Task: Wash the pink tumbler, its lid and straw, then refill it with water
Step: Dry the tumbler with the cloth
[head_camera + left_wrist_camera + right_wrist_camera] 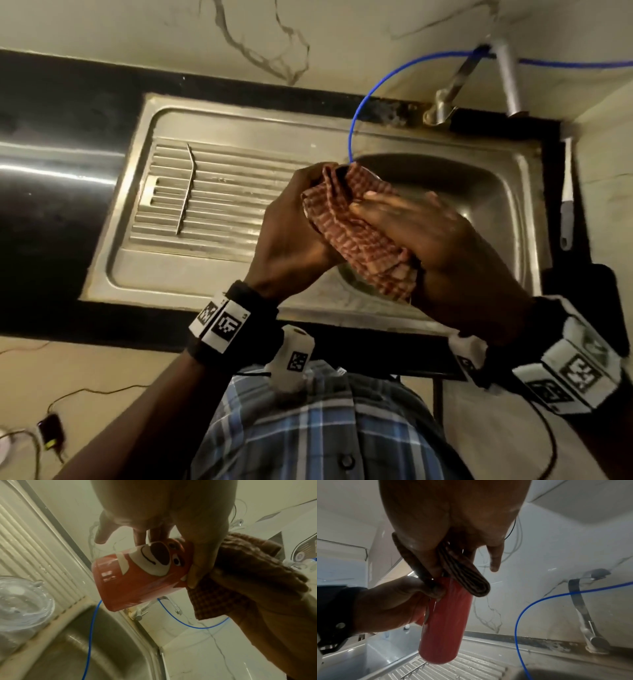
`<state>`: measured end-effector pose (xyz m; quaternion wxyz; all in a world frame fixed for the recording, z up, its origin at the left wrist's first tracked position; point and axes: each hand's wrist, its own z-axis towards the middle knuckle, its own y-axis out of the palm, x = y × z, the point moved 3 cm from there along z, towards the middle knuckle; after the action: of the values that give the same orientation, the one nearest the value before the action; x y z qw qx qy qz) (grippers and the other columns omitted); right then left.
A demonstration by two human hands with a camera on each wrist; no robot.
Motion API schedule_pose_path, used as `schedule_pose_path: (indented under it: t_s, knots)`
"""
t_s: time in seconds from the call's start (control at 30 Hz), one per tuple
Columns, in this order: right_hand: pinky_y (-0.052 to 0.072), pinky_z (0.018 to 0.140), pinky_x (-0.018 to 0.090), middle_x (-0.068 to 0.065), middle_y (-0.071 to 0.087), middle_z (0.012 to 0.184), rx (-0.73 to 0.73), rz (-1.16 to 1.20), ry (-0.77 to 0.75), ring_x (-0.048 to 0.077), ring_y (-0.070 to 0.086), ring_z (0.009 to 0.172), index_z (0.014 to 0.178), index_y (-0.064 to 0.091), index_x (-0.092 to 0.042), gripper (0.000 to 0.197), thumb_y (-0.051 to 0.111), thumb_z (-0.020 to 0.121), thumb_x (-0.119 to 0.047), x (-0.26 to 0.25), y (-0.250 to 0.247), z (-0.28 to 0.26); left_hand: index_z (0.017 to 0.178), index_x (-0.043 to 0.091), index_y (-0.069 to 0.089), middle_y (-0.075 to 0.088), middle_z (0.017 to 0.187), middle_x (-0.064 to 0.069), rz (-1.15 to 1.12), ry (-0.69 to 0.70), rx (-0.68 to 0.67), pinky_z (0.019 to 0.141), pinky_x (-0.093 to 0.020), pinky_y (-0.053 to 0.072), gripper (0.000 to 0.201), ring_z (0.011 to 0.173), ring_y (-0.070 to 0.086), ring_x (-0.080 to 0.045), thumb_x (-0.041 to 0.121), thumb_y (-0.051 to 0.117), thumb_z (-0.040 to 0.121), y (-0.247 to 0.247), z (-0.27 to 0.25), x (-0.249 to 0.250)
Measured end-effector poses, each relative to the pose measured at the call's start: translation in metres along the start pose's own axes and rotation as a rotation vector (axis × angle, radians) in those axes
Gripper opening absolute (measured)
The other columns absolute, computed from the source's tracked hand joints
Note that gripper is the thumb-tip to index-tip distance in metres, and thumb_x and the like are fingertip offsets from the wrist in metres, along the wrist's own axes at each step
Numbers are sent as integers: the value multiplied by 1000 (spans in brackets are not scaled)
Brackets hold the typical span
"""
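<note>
Over the basin of the stainless steel sink (pixel 507 178), the left hand (pixel 291 226) grasps the pink cylindrical tumbler with a cartoon bear face (pixel 137 577) near its mouth, the base tilted away from the person. The right hand (pixel 428 233) clutches a red-brown checked cloth (pixel 359 236) and presses it against the tumbler's open end. A bent metal straw (pixel 186 188) lies on the ribbed drainboard at the sink's left side. A clear plastic lid (pixel 22 601) rests on the drainboard by the basin edge.
</note>
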<state>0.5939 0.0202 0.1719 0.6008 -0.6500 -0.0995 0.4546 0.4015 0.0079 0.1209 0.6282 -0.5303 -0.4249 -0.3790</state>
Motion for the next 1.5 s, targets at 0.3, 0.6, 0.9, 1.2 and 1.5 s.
schedule_pose_path:
  t_s: [0.3,0.6,0.9,1.2,1.5]
  knots:
    - [33,113,70,6,69,133,-348,-232,-53,26,62,131,137,56,-20,67,83,76,-23,32,17,10,141,11,63,71,132,-1,134,152,-194,98,-44,58,90,121,69,-17,29,104,63,10,11,-15]
    - [24,124,58,13,68,123,-689,30,291,36,61,120,127,61,-14,47,44,90,-38,59,41,23,145,18,61,65,143,0,330,306,-318,104,-68,47,80,131,61,-27,40,91,73,34,22,-22]
    - [46,78,25,-14,55,89,-561,787,566,-1,51,78,96,64,-20,32,55,94,10,55,43,31,144,26,63,64,145,6,549,432,-341,118,-75,25,79,134,60,-26,46,89,72,31,25,-22]
    - [26,120,65,15,64,130,-618,-100,0,28,54,127,136,58,-14,46,55,90,-20,65,66,45,145,30,55,63,148,8,546,405,-357,117,-76,26,80,139,58,-25,46,88,73,27,34,-32]
    - [42,67,2,-32,63,67,-471,868,358,-20,57,70,79,49,-35,60,50,90,24,58,51,40,140,22,63,65,147,2,646,507,-305,120,-74,22,69,136,60,-26,40,87,77,28,25,-25]
